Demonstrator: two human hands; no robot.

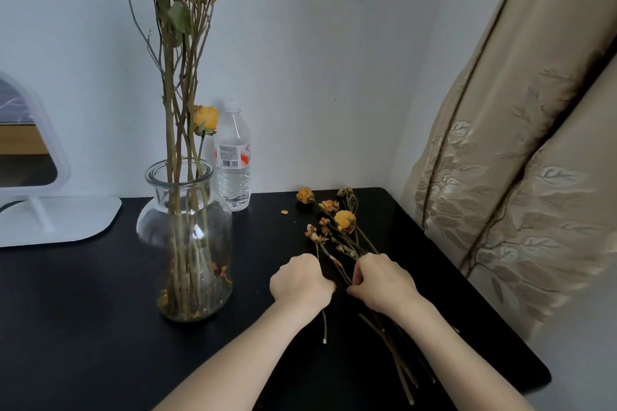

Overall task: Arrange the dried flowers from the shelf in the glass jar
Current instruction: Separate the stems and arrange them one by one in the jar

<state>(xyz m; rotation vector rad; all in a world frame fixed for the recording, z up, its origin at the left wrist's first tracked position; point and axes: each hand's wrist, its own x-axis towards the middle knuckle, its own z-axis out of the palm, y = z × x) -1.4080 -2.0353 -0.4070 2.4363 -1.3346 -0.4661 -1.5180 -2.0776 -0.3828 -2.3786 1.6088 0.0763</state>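
A clear glass jar (184,243) stands on the black table (83,327), holding several tall dried yellow roses (187,43). To its right a loose bunch of dried flowers (337,223) lies flat, heads toward the wall. My left hand (298,280) is curled over one thin stem (324,327) at the bunch's left side. My right hand (380,280) grips the bundled stems in the middle; their cut ends stick out below my wrist.
A plastic water bottle (233,157) stands behind the jar against the wall. A white-framed mirror (43,177) on a stand sits at the far left. A beige patterned curtain (517,160) hangs along the table's right edge. A loose petal (284,211) lies near the bottle.
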